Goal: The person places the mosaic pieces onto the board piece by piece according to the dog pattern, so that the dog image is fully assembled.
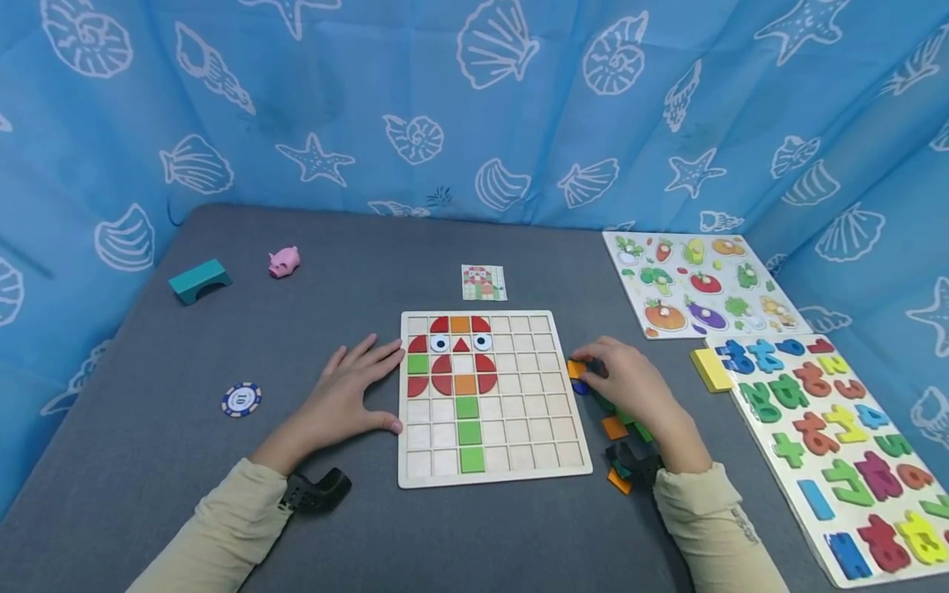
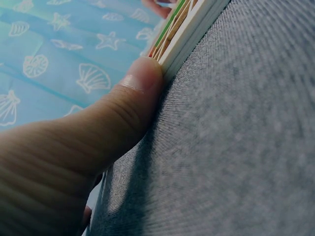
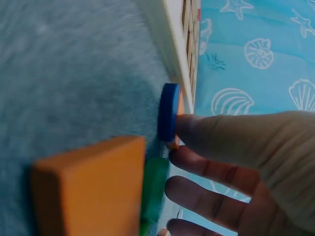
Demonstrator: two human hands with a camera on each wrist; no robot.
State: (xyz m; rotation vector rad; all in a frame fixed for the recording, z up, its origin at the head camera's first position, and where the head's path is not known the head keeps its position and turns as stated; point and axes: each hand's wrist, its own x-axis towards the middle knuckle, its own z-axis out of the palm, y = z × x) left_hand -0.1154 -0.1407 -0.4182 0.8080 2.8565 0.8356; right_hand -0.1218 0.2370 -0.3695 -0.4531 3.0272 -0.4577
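A white square grid board (image 1: 511, 475) lies mid-table, with red, orange and green tiles and eye pieces set in its upper-left cells and green tiles down one column. My left hand (image 1: 344, 399) is spread along the board's left edge, fingertips and thumb touching it; in the left wrist view the thumb (image 2: 133, 93) presses the rim. At the board's right side my right hand (image 1: 630, 383) pinches an orange square tile (image 1: 576, 369) between thumb and fingers. A blue piece (image 3: 169, 112) sits against that tile, close to the thumb. Beneath the hand, green tiles (image 1: 643, 431) are partly hidden.
More orange tiles (image 1: 614, 427) lie right of the board. A pattern card (image 1: 484, 282) is behind it. Rightward are a vegetable puzzle (image 1: 652, 332), a number puzzle (image 1: 797, 486) and a yellow block (image 1: 710, 371). Leftward are a poker chip (image 1: 241, 399), a pink pig (image 1: 284, 262) and a teal arch block (image 1: 200, 281).
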